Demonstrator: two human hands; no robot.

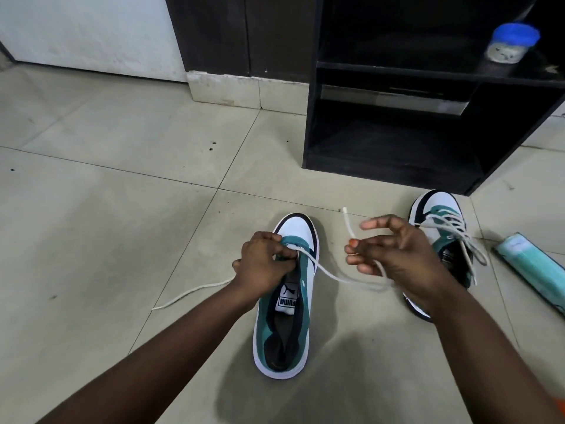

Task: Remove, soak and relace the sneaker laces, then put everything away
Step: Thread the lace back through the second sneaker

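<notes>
Left hand [263, 264] grips near sneaker [287, 301]; right hand [394, 255] pinches lace [330, 275], partly hiding laced sneaker [443, 231]. Shelf [397, 133], jar [510, 42] upper right.

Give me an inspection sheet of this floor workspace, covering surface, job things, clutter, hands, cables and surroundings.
Surface: pale tiled floor, a few dark specks.
Job's things: green-and-white sneaker in the middle, white lace threaded only near the toe, one end trailing left; second green-and-white sneaker to the right, laced.
Clutter: pale green flat packet on the floor at right.
Hands: left hand grips the middle sneaker's front at the lace; right hand pinches the lace's free end.
Cables: nothing seen.
Surroundings: dark wooden shelf unit; blue-lidded plastic jar on its shelf; white wall.
</notes>
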